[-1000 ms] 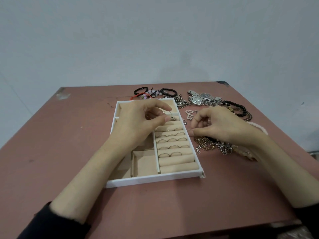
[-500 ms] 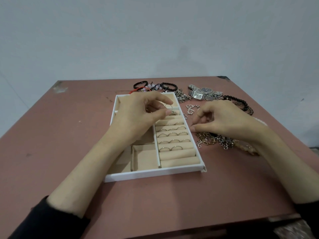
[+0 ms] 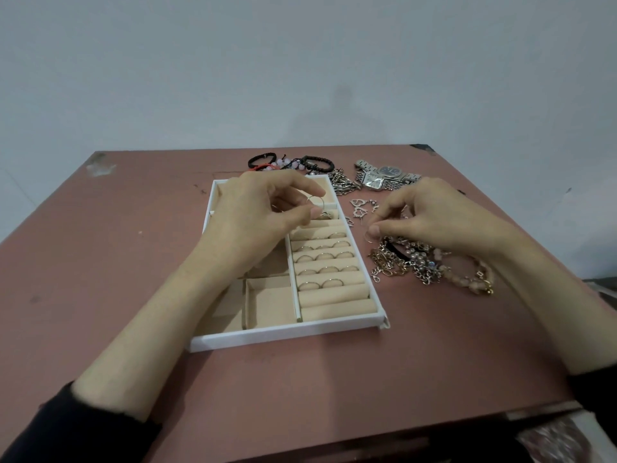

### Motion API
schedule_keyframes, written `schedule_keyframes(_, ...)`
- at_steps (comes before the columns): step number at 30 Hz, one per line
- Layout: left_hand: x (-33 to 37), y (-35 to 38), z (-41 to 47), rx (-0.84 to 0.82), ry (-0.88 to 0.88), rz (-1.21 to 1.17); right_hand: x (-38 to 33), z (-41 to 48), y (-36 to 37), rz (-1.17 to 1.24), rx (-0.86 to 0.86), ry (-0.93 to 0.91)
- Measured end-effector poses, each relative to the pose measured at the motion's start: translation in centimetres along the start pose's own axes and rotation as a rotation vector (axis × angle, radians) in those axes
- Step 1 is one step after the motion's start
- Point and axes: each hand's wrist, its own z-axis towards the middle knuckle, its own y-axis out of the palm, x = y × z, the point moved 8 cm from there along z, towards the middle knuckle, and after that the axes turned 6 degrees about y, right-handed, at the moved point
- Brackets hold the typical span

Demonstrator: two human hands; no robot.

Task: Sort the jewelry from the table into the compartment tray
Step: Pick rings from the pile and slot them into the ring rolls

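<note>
While the left hand [image 3: 253, 212] pinches a thin silver hoop [image 3: 316, 203] between thumb and forefinger over the far end of the compartment tray [image 3: 287, 335], the right hand [image 3: 434, 218] pinches a second fine loop [image 3: 368, 238] at its fingertips, with the other fingers curled in. That second piece hangs just above the tangled chain pile [image 3: 397, 262] on the pink surface [image 3: 133, 262]. It is so slight that it may be a matching hoop or only a bent wire.

The step in hand looks like pairing the two pieces and setting them down together. The right hand would do well to lift straight up until its piece hangs clear of the chains, since a sideways pull could snag a link and drag the heap. Both pieces are best lowered right into a compartment before the fingers part, because dropped wire this light could bounce out.

The tray's right column is a bank of padded rolls [image 3: 334, 295]. Rings [image 3: 325, 257] sit wedged in most of its slots, two or three to a row, and the nearest slots are bare. The two compartments [image 3: 267, 302] at the near left show only beige lining. The far ones are mostly hidden under the left hand and wrist.

Outside the tray wait the watches [image 3: 384, 177], the cord bracelets [image 3: 290, 163], the heart-shaped pieces [image 3: 359, 208] and a beaded bracelet [image 3: 467, 279].
</note>
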Motion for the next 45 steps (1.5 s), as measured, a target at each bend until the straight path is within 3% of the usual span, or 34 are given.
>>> schedule_keyframes(13,-0.1,0.1,0.0,-0.009,0.012,0.024,-0.2,1.6,0.4,-0.201,-0.054,-0.002)
schedule_keyframes(23,0.0,0.1,0.0,-0.007,0.011,0.027,-0.2,3.3,0.6,-0.181,-0.121,0.04)
schedule_keyframes(27,0.0,0.0,0.0,-0.001,0.006,0.022,0.0,3.3,0.8,-0.125,-0.141,0.053)
schedule_keyframes(33,0.0,0.0,0.0,-0.002,0.002,0.004,-0.3,2.3,0.5,-0.026,-0.037,0.028)
schedule_keyframes(38,0.1,-0.2,-0.1,0.003,0.001,-0.009,-1.7,-0.7,-0.3,0.313,0.068,-0.019)
schedule_keyframes(41,0.1,-0.2,-0.1,0.006,0.003,0.002,-4.2,-3.0,0.5,0.423,-0.035,-0.096)
schedule_keyframes(45,0.2,-0.1,-0.1,-0.002,0.007,0.005,-6.0,-4.2,1.6,0.26,-0.115,-0.174)
